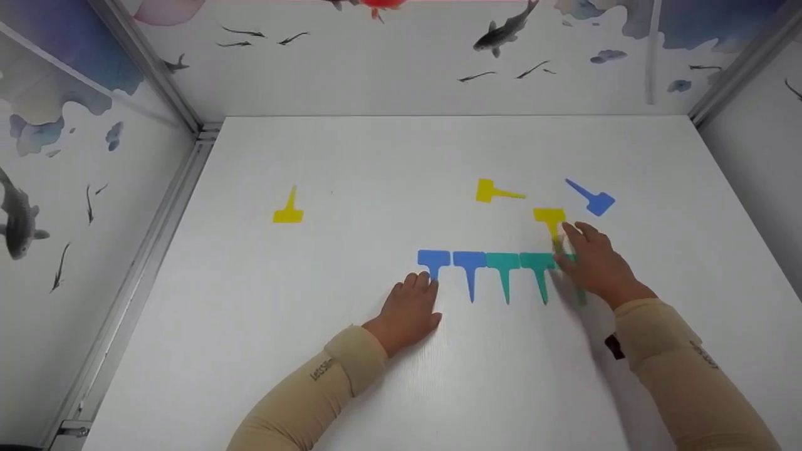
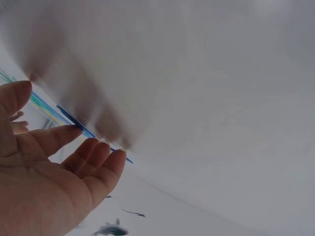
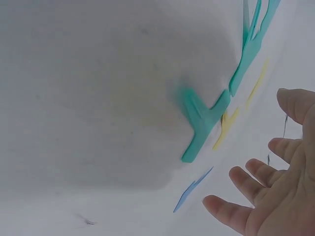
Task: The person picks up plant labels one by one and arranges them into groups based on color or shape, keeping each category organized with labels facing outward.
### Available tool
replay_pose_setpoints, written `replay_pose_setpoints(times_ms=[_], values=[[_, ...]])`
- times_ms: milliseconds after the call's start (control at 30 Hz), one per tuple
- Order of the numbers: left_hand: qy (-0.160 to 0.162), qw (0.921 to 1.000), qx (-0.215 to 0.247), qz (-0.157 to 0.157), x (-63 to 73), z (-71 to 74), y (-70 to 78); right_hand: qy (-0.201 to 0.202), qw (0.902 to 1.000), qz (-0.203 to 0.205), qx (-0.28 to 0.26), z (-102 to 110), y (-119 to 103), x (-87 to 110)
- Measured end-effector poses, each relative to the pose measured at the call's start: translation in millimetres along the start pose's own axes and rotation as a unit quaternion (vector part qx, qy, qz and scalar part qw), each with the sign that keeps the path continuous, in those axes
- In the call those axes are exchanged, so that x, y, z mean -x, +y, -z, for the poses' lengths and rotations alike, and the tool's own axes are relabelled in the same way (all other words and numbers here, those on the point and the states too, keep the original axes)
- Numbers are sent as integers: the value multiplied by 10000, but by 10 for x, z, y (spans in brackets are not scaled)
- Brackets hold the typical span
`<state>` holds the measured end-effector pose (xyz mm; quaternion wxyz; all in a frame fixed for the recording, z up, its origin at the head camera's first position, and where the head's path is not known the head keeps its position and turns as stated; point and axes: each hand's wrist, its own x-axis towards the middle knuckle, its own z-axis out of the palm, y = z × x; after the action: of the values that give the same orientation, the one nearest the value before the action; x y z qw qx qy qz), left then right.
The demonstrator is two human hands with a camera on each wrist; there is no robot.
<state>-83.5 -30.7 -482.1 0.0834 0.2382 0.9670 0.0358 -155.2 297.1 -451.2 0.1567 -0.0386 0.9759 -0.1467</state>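
T-shaped plastic plant labels lie in a row on the white table: a blue label (image 1: 433, 257) at the left end, another blue label (image 1: 470, 259), then green labels (image 1: 503, 260). My left hand (image 1: 407, 310) rests its fingertips at the stem of the leftmost blue label, fingers slightly bent; the left wrist view shows them touching that label's edge. My right hand (image 1: 595, 266) hovers over the row's right end, partly covering the last green label (image 3: 204, 123). Its spread fingers (image 3: 241, 179) hold nothing. A yellow label (image 1: 549, 215) sits just above the row, its stem tip beside the right thumb.
Farther back lie a sideways yellow label (image 1: 484, 190) and a tilted blue label (image 1: 600, 203). Another yellow label (image 1: 288, 216) is far left, stem pointing away. Printed panels with fish (image 1: 504, 31) border the table (image 1: 351, 150) at the back and sides.
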Motion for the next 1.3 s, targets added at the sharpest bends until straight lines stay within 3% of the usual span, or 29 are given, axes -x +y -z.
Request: replay_pose_setpoints(times_ms=[233, 467, 800, 1067, 1300], values=[[-77, 9999, -124, 15, -2, -2, 0, -54, 9991, -108, -406, 32, 118, -134], [-64, 9998, -166, -3, -17, 1, 4, 204, 9968, -363, -678, 97, 190, -262], [-131, 9999, -47, 10, 19, 22, -6, 255, 9962, -450, -698, 231, 190, -406], [51, 10000, -76, -31, 20, -10, -9, 147, 9954, -680, -654, 293, 313, -521], [-40, 9999, -147, -42, 17, -4, -14, 11, 9926, -1003, -687, 277, 519, -593]])
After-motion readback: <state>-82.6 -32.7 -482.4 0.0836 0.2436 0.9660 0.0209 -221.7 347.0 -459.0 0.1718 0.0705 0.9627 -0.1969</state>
